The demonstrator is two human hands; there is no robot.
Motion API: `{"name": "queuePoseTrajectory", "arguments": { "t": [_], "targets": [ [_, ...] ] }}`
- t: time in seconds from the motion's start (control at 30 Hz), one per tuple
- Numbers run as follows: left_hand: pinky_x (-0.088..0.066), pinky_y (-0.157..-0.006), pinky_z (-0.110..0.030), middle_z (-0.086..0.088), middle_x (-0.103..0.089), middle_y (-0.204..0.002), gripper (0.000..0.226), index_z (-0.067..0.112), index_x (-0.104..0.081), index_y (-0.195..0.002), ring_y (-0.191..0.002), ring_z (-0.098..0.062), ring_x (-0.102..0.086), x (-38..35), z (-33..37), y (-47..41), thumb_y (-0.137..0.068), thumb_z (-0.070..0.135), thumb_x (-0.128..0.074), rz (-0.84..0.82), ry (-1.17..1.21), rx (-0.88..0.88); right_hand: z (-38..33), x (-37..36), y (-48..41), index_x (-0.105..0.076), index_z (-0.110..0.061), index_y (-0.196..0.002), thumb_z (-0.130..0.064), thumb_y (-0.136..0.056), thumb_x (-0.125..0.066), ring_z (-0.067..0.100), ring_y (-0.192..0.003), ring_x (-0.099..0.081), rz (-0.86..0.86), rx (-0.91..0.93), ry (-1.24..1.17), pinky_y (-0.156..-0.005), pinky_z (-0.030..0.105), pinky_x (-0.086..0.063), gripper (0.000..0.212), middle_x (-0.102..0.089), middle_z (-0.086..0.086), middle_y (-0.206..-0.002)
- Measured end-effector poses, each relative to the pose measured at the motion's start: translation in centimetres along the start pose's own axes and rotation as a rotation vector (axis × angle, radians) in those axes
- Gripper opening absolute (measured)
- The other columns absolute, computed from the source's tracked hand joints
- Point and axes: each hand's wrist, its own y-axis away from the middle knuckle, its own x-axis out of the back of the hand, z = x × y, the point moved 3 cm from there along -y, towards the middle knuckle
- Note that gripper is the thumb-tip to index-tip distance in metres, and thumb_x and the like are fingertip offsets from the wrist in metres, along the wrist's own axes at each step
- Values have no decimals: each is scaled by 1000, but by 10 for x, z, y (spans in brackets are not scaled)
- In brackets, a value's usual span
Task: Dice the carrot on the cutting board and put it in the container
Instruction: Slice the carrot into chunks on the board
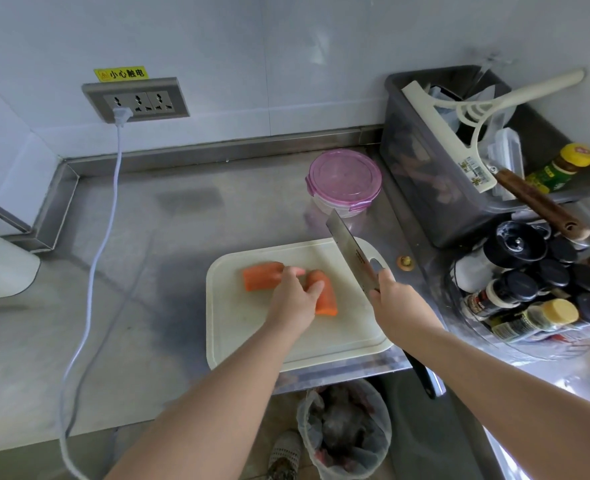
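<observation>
Carrot [262, 276], in two pieces, lying mid cutting board [286, 344]: I am pinching the nearer carrot piece [328, 301] with my left grip [295, 299], clamping my right grip [395, 303] on the cleaver [349, 251] above the board's right edge, lidded container [343, 181] beyond its far corner, and judging curled-back fingertips safest.

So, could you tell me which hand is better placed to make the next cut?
The right hand: it grips the cleaver, blade raised over the cutting board. The left hand holds the carrot piece nearest the blade, steadying it.
</observation>
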Motion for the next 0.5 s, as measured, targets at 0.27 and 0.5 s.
{"name": "queuePoseTrajectory", "arguments": {
  "t": [0.27,0.5],
  "targets": [
    [-50,-89,-36,-9,-55,-121,46,17,-45,-128,-101,-28,-63,1,-5,2,-88,27,-65,-18,-204,-3,-3,-1,8,-39,-8,-120,-18,-100,-29,25,-79,-49,-34,-35,7,-62,33,-43,24,-50,8,-91],
    [-53,-55,-23,-13,-58,-115,51,16,-38,-134,-75,-25,-69,-14,-2,2,-89,13,-64,-6,39,51,-4,-11,11,-38,-7,-119,-16,-100,-29,24,-80,-48,-44,-20,-24,-54,21,-30,23,-51,16,-93]
  ]
}}
